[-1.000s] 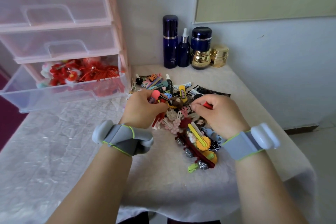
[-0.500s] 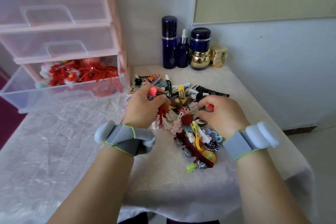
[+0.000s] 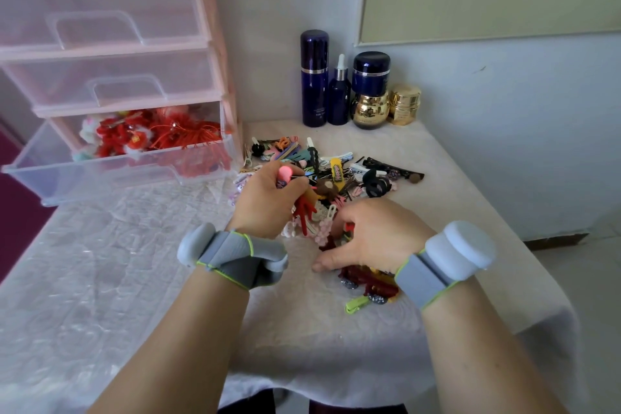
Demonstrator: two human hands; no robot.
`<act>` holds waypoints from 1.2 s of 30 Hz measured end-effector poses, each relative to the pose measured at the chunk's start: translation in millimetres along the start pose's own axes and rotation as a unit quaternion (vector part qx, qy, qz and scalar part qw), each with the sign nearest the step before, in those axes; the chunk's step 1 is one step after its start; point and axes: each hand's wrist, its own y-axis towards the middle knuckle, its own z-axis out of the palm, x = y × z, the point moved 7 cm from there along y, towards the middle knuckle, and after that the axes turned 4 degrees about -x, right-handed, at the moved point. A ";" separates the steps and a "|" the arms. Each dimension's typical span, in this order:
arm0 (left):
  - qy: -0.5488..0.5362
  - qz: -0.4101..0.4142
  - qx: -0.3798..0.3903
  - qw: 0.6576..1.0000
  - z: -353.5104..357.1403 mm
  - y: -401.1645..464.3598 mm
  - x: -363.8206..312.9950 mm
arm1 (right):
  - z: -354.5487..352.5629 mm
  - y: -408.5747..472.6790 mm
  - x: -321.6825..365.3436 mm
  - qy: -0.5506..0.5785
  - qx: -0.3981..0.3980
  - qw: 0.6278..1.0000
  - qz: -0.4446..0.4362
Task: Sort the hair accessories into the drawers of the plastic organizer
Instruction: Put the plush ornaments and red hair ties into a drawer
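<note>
The left hand (image 3: 268,198) is lifted a little over the pile (image 3: 339,185) of hair accessories and its fingers are curled around a few clips; a pink clip (image 3: 284,175) stands up out of the fist and a red piece (image 3: 304,212) hangs under it. The right hand (image 3: 373,235) lies low on the near part of the pile, fingers bent down into the clips, with something red (image 3: 349,227) between them, but I cannot tell if it really grips it. The pile is on the table (image 3: 134,262) between the two hands and behind them, and a green clip (image 3: 357,304) lies at its near edge beside the right wrist. The organizer (image 3: 208,54) stands at the left and I count three drawers: the two upper ones are pushed in, the lowest drawer (image 3: 100,171) is pulled out and has red accessories (image 3: 151,134) inside. Behind the pile, by the wall, are four cosmetic containers: a tall bottle (image 3: 314,77), a dropper bottle (image 3: 339,94), a blue and gold jar (image 3: 370,91) and a gold jar (image 3: 404,104).
</note>
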 end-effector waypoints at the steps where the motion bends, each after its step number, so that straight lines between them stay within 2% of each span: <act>1: 0.000 -0.003 -0.002 1.000 -0.2 0.4 2.1 | 0.5 -0.1 1.2 -0.012 0.006 1.000 0.001; 5: -0.024 -0.016 -0.007 1.000 -1.8 1.3 6.6 | 2.9 2.7 7.1 -0.030 -0.008 0.999 -0.015; 8: -0.022 -0.017 -0.016 1.000 -4.1 2.2 8.7 | 2.5 4.7 7.6 0.006 -0.046 0.999 -0.026; 11: -0.039 -0.037 -0.016 0.998 -5.3 3.0 12.9 | -5.9 7.1 -1.2 0.125 -0.099 0.987 -0.013; 15: -0.175 -0.099 0.010 0.980 -0.5 1.4 17.1 | -19.7 7.0 -21.1 0.315 -0.185 0.930 0.020; 17: -0.215 -0.119 0.019 0.969 2.0 0.7 18.0 | -21.8 7.5 -34.2 0.421 -0.216 0.880 0.048; 21: -0.262 -0.145 0.033 0.954 6.4 -0.3 20.1 | -17.4 9.2 -58.6 0.657 -0.235 0.707 0.114; 23: -0.279 -0.148 0.040 0.948 8.4 -0.9 20.1 | -14.8 10.0 -65.9 0.714 -0.234 0.648 0.128; 27: -0.298 -0.154 0.053 0.941 11.9 -2.5 18.6 | -11.4 8.8 -76.5 0.780 -0.241 0.553 0.164; 30: -0.296 -0.154 0.057 0.941 13.8 -3.4 17.0 | -6.1 4.7 -85.2 0.825 -0.253 0.455 0.218; 32: -0.301 -0.150 0.057 0.940 14.8 -3.2 15.9 | -4.3 5.0 -86.6 0.858 -0.242 0.393 0.223; 34: -0.304 -0.148 0.059 0.939 16.0 -2.9 16.0 | -3.5 6.8 -87.2 0.880 -0.230 0.355 0.214; 35: -0.304 -0.147 0.059 0.939 16.9 -2.5 15.8 | -3.9 8.1 -87.9 0.883 -0.225 0.355 0.211; 36: -0.303 -0.147 0.058 0.940 17.4 -2.4 15.7 | -5.3 10.0 -89.1 0.877 -0.222 0.372 0.206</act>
